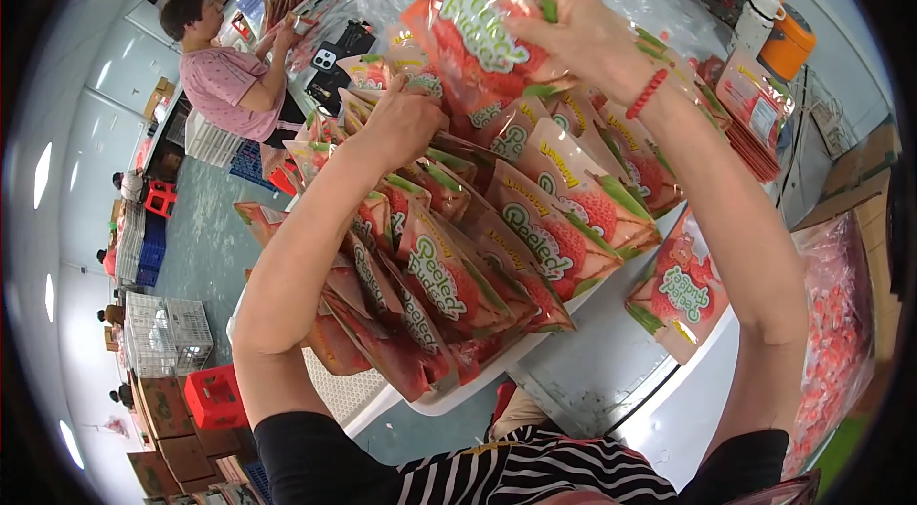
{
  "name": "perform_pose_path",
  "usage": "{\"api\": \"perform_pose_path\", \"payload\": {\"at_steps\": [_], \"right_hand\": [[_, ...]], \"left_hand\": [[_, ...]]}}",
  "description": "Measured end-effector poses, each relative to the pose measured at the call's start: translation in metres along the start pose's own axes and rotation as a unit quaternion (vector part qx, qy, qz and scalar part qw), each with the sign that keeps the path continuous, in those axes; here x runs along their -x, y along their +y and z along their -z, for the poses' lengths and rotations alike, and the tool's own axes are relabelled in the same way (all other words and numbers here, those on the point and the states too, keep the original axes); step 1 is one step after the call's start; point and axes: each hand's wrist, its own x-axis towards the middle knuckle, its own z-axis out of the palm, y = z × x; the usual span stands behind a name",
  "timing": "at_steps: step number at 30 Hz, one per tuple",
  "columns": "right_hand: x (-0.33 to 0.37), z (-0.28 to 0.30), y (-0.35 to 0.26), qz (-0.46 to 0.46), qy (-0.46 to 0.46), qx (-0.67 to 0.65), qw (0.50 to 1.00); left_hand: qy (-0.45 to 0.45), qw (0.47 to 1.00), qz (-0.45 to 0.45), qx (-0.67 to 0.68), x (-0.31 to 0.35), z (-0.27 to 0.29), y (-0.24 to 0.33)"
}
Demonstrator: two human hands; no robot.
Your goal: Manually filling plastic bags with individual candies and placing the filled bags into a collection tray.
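Note:
My right hand (587, 42) is raised at the upper middle, its fingers closed on the edge of a pink snack pouch (478, 27) with green corners and a picture of red fruit. My left hand (406, 118) sits lower and to the left, fingers curled at the tops of the upright pouches; its fingertips are partly hidden, and it seems to grip one of them. Below both hands, many similar pouches (444, 276) stand packed in leaning rows in a white plastic basket (439, 405). One loose pouch (680, 285) lies on the table under my right forearm.
A stack of flat pouches (755, 113) lies at the right, near an orange container (788, 42). A clear bag of small pink pieces (831, 343) stands at the far right. Beyond my left hand is a phone (327, 61). A co-worker in pink (224, 75) works at the far left.

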Motion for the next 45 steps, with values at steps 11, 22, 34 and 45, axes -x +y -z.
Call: {"api": "perform_pose_path", "payload": {"at_steps": [11, 22, 34, 45], "right_hand": [[-0.044, -0.057, 0.062, 0.001, -0.183, 0.188, 0.965], [-0.058, -0.053, 0.061, -0.103, -0.181, 0.355, 0.911], [0.248, 0.034, 0.094, -0.081, 0.202, -0.024, 0.976], [0.472, 0.018, 0.127, -0.238, 0.351, -0.055, 0.904]], "left_hand": [[0.050, 0.998, 0.003, 0.028, 0.027, 0.008, 0.000], [0.256, 0.957, 0.000, 0.133, 0.019, -0.004, 0.004], [0.334, 0.940, -0.060, 0.044, 0.014, 0.092, 0.080], [0.239, 0.917, -0.205, 0.244, -0.030, 0.004, 0.356]]}}
